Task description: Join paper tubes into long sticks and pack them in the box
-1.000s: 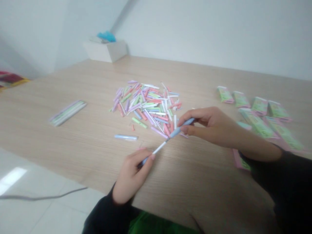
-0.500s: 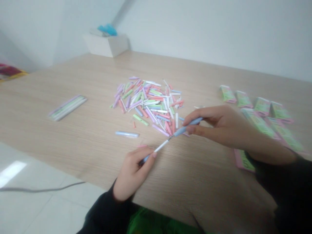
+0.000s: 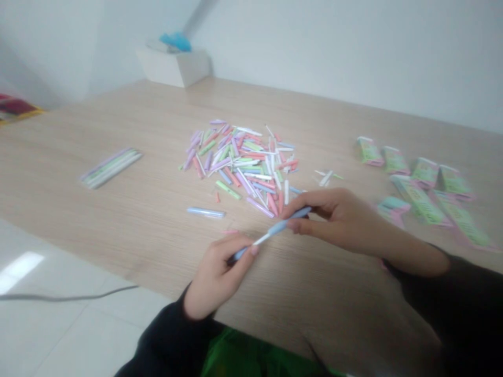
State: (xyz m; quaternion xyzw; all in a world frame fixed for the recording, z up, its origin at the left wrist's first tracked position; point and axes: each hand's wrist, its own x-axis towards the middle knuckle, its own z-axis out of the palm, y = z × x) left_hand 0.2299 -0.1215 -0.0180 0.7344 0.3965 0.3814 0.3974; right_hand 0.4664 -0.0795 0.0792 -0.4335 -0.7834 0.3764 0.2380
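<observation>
My left hand (image 3: 223,272) is closed, thumb and fingers pinching a slim blue pen piece (image 3: 239,254) from which a thin white rod (image 3: 261,239) sticks out toward the right. Between the thumb and fingers of my right hand (image 3: 330,217) is a blue pen barrel (image 3: 277,226), its near end around the far part of the rod. The two pieces lie in one slanted line above the table. Just beyond the hands is a loose pile of short pink, green, purple, white and blue pen parts (image 3: 243,167). A blue-and-clear stick (image 3: 206,212) lies left of the pile.
A bundle of long pale sticks (image 3: 112,168) lies on the wooden table (image 3: 157,125) at left. Several green-and-pink packets (image 3: 426,201) lie at right, near a few white scraps (image 3: 326,177). A white box (image 3: 168,66) with something blue on top stands at the back.
My right hand has moved toward my left hand, sliding the blue barrel over the white rod, so less of the rod shows. The left hand keeps its grip. The view has shifted slightly.
</observation>
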